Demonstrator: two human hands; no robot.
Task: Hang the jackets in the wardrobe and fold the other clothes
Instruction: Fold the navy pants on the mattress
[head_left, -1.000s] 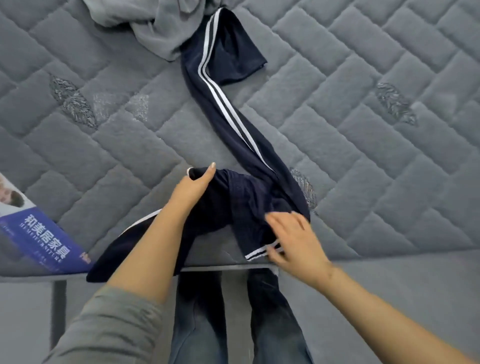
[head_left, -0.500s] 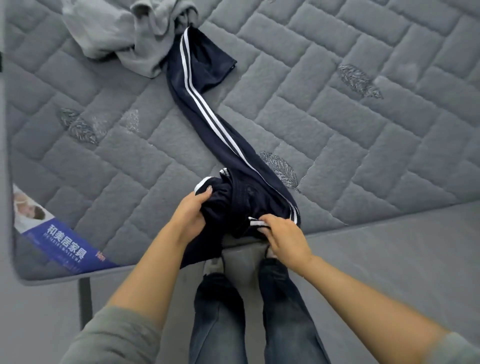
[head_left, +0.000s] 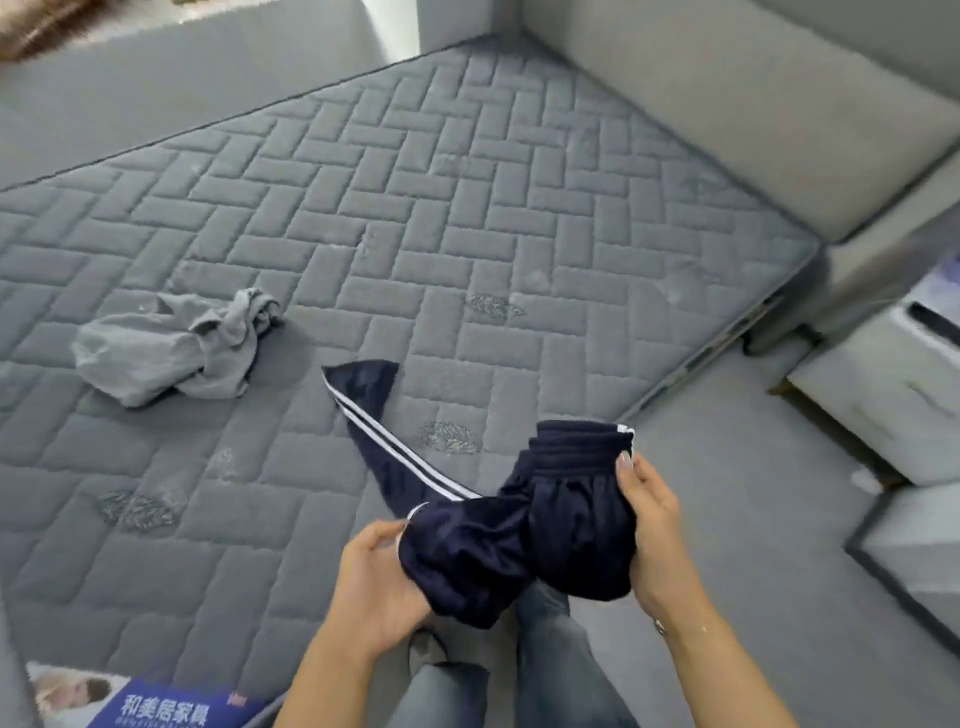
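Note:
Dark navy track trousers (head_left: 524, 540) with white side stripes are bunched between both my hands at the mattress's near edge. My left hand (head_left: 376, 587) grips the bunched fabric from the left. My right hand (head_left: 649, 525) holds the ribbed waistband end on the right. One trouser leg trails away from me across the grey quilted mattress (head_left: 415, 208), its cuff lying flat. A crumpled grey garment (head_left: 171, 353) lies on the mattress to the left, apart from the trousers.
A grey upholstered headboard (head_left: 727, 104) runs along the right side of the bed. A white bedside cabinet (head_left: 883, 395) stands on the grey floor at the right. A blue label (head_left: 156, 706) sits at the mattress's near left corner. My jeans-clad legs are below.
The view has swung up and right, showing the whole bed. I have lifted the trousers off the mattress edge and to the right; the leg has slid away from the grey garment.

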